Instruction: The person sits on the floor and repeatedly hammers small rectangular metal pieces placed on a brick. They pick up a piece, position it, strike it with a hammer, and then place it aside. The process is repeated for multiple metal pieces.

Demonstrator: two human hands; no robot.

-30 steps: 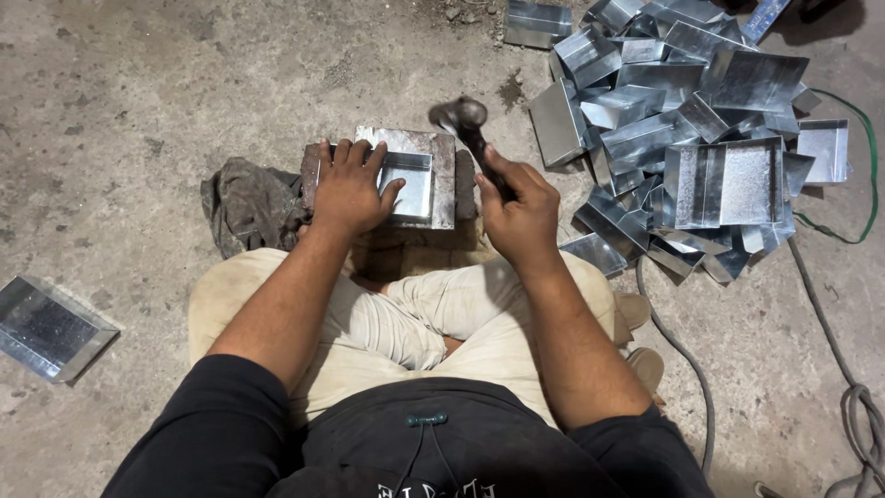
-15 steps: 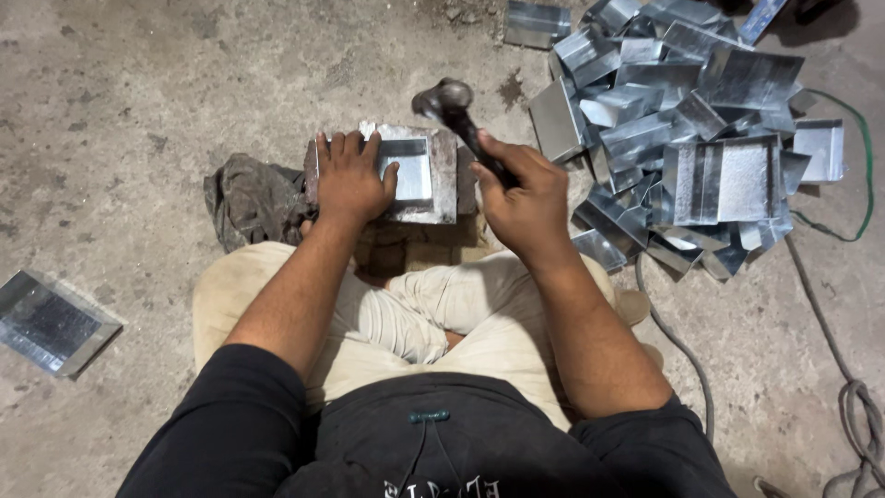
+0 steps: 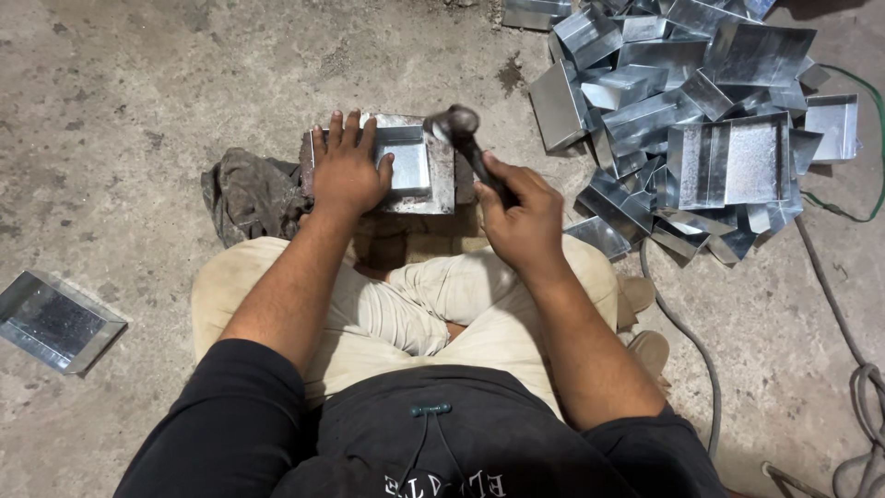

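Sheet-metal tray (image 3: 408, 166): a shallow galvanised piece with folded edges, lying flat on a block at twelve o'clock from the crossed legs, right in front of the knees.
Left hand (image 3: 348, 172): pressed palm-down on the tray's left half, fingers spread wide and pointing to twelve o'clock, pinning the piece.
Right hand (image 3: 523, 215): fist wrapped tight round the dark handle of a hammer (image 3: 466, 140), knuckles up.
Hammer head: rounded, dull steel, over the tray's right edge, at one o'clock from the left hand; whether it touches the metal I cannot tell.
Block (image 3: 442, 198): a brownish slab under the tray, its front edge showing at six o'clock of the tray.
Rag (image 3: 249, 194): a crumpled grey cloth at nine o'clock of the block, touching it.
Pile of trays (image 3: 701, 120): a heap of matching folded metal pieces at two o'clock, well apart from the left hand.
Lone tray (image 3: 55, 321): one more piece on the concrete at eight o'clock.
Cables (image 3: 701, 369): grey leads trailing at four o'clock.
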